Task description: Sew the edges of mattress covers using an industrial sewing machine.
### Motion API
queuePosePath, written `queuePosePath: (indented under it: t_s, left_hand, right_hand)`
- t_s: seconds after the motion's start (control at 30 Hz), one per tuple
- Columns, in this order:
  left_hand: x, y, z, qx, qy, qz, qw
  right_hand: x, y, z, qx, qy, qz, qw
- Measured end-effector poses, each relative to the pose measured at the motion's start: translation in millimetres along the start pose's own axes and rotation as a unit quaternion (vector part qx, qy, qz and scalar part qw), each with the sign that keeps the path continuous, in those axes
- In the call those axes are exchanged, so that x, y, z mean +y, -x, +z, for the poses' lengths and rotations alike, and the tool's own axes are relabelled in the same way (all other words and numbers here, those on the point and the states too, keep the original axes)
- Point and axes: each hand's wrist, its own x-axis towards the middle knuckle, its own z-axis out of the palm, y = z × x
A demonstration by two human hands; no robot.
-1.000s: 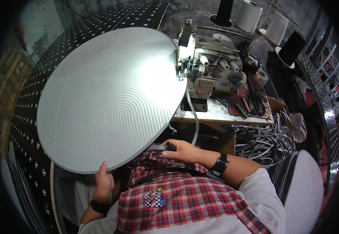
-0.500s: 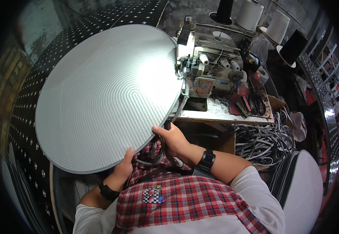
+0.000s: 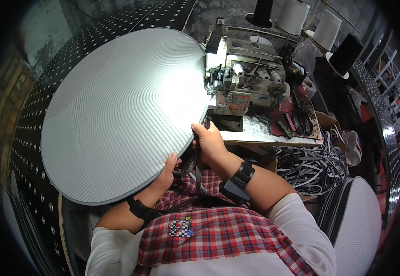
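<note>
A large oval grey mat (image 3: 108, 124) with ridged curved lines and a bound edge lies tilted before me. Its right edge sits at the needle area of a sewing machine (image 3: 250, 78), under a bright lamp. My left hand (image 3: 168, 169) is closed on the near right rim, thumb on top and fingers underneath. Farther up that edge, my right hand (image 3: 210, 141) pinches the rim close to the machine. A small black item (image 3: 207, 121) shows beside its thumb; its kind is unclear. Below the hands hangs a dark strip (image 3: 199, 177), its upper end hidden.
Cones of black and white thread (image 3: 293, 17) stand behind the machine. Scissors (image 3: 305, 123) lie on its table, right side. A box of tangled grey strips (image 3: 308, 170) sits below. Stacked mats (image 3: 358, 221) stand at right, more at far left. A studded black surface (image 3: 30, 133) extends leftward.
Both hands have slid up along the mat's edge toward the machine. The grey strip that hung by the needle area no longer shows there. The mat has shifted slightly.
</note>
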Motion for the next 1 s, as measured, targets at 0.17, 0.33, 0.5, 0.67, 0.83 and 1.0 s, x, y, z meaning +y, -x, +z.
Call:
queuePosePath:
  t_s: [0.17,0.33,0.5,0.67,0.83,1.0]
  left_hand:
    - [9.1,-11.5,10.4,0.008,-0.037,0.037,0.999]
    - [13.7,-19.0,12.8,-0.003,-0.039,0.052,0.998]
    - [33.0,-40.6,13.6,0.011,-0.022,0.066,0.998]
    - [51.6,-55.4,-0.1,0.009,0.0,0.056,0.998]
    - [60.1,-64.4,-6.9,0.043,0.056,-0.032,0.997]
    - [81.2,-76.3,-21.1,0.104,0.129,-0.063,0.984]
  right_hand:
    - [-6.1,-11.9,-1.0,0.013,0.006,-0.022,1.0]
    - [-13.9,-16.7,3.7,0.016,0.052,-0.043,0.998]
    - [-21.6,-31.4,16.3,0.026,0.05,-0.036,0.998]
    - [-32.1,-32.1,30.0,0.055,0.085,0.029,0.994]
    - [-50.7,-26.8,13.2,-0.031,0.211,0.068,0.975]
    - [-125.9,16.5,-30.8,-0.162,0.663,-0.026,0.731]
